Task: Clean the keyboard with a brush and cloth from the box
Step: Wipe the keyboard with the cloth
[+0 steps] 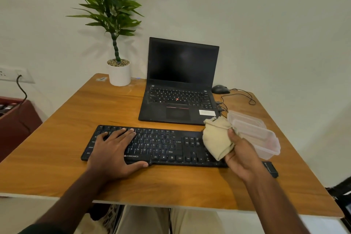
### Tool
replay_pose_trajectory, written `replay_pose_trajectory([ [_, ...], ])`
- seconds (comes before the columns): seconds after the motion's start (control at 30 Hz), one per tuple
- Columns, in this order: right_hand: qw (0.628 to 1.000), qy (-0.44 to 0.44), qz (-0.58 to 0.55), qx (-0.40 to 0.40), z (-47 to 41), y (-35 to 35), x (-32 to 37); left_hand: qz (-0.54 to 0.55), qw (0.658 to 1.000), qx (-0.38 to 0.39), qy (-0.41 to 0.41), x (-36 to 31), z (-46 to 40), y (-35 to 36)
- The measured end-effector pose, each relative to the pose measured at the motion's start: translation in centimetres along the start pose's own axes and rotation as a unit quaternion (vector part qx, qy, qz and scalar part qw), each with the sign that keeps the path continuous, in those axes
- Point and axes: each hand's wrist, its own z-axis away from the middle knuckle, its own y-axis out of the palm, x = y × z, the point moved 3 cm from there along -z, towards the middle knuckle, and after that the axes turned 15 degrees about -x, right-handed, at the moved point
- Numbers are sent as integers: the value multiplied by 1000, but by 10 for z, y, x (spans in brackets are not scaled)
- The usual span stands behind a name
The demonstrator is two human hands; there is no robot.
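Note:
A black keyboard lies across the wooden table in front of me. My left hand rests flat on its left half, fingers straight and the thumb along the front edge. My right hand grips a bunched beige cloth just above the keyboard's right end. A clear plastic box with its lid beside it stands to the right of the cloth. A black object, perhaps the brush, lies at the keyboard's right end, partly hidden by my right wrist.
An open black laptop stands behind the keyboard. A wired black mouse sits at the back right with its cable looping toward the laptop. A potted plant stands at the back left. The table's front edge is near my lap.

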Motion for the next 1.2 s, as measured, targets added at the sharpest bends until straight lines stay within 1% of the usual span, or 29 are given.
replay_pose_trajectory([
  [0.03, 1000, -9, -8, -8, 0, 1, 7, 0, 1000, 0, 1, 0, -1, 0],
  [0.07, 999, -36, 15, -20, -3, 2, 13, 0, 1000, 0, 1, 0, -1, 0],
  [0.1, 993, -91, 71, -34, -1, 4, 20, -1, 1000, 1, 1, 0, -1, -1],
  [0.13, 967, -183, 168, -57, 0, 5, 27, -1, 1000, 1, 1, 0, -1, -1],
  [0.17, 915, -286, 273, -76, 0, 5, 33, -3, 1000, 1, 1, 0, -1, 0],
  [0.2, 850, -379, 356, -79, 1, 7, 37, -4, 1000, 1, 1, 0, -1, 0],
  [0.23, 802, -428, 413, -54, 4, 10, 36, -4, 1000, 3, 1, 0, -1, 0],
  [0.3, 720, -457, 522, 20, 4, 13, 21, -3, 1000, 5, -1, 0, -1, 0],
  [0.37, 616, -442, 647, 80, -2, 12, -6, -6, 1000, 7, -1, 0, -1, 0],
  [0.4, 575, -427, 692, 96, -4, 11, -17, -6, 1000, 6, -1, 0, 0, 0],
  [0.43, 551, -417, 716, 96, -5, 9, -24, -5, 1000, 5, 0, 0, 0, 0],
  [0.47, 544, -412, 726, 83, -4, 8, -27, -4, 1000, 4, -1, 0, 0, 0],
  [0.6, 544, -382, 747, 9, 7, 2, -30, -9, 1000, 4, -7, 0, -1, 1],
  [0.63, 551, -377, 744, 0, 13, 2, -33, -9, 1000, 6, -8, 0, -1, 1],
  [0.7, 589, -376, 715, -10, 24, 4, -38, -8, 1000, 5, -8, 1, -1, 2],
  [0.77, 619, -383, 686, 5, 34, 10, -37, -7, 1000, 4, -4, 0, -1, 2],
  [0.8, 655, -374, 657, 16, 38, 13, -35, -7, 1000, 5, -3, 0, -1, 2],
  [0.83, 711, -352, 609, 20, 36, 14, -33, -7, 1000, 8, -2, 1, -1, 2],
  [0.87, 789, -300, 536, 16, 35, 14, -29, -7, 1000, 11, -1, 0, -1, 1],
  [0.9, 870, -224, 438, 5, 33, 13, -24, -6, 1000, 12, -1, 0, -1, 1],
  [0.93, 934, -149, 326, -1, 32, 13, -18, -5, 1000, 13, -1, 1, -1, 0],
  [0.97, 965, -114, 234, -16, 26, 11, -12, -6, 1000, 14, -2, 1, -1, 0],
  [1.0, 974, -121, 190, -36, 21, 9, -3, -7, 1000, 15, -2, 1, -1, 1],
  [1.03, 959, -181, 211, -63, 15, 8, 5, -8, 1000, 15, -3, 1, -1, 1],
  [1.07, 921, -266, 268, -95, 10, 6, 11, -8, 1000, 14, -3, 1, -1, 1],
  [1.1, 867, -354, 333, -113, 6, 7, 15, -6, 1000, 13, -3, 1, -1, 2],
  [1.13, 812, -419, 394, -102, 5, 10, 15, -5, 1000, 14, -3, 1, -1, 2],
  [1.17, 762, -449, 461, -70, 3, 14, 10, -5, 1000, 16, -3, 1, -1, 2],
  [1.2, 711, -453, 538, -32, -1, 16, 1, -4, 1000, 17, -4, 1, -1, 2],
])
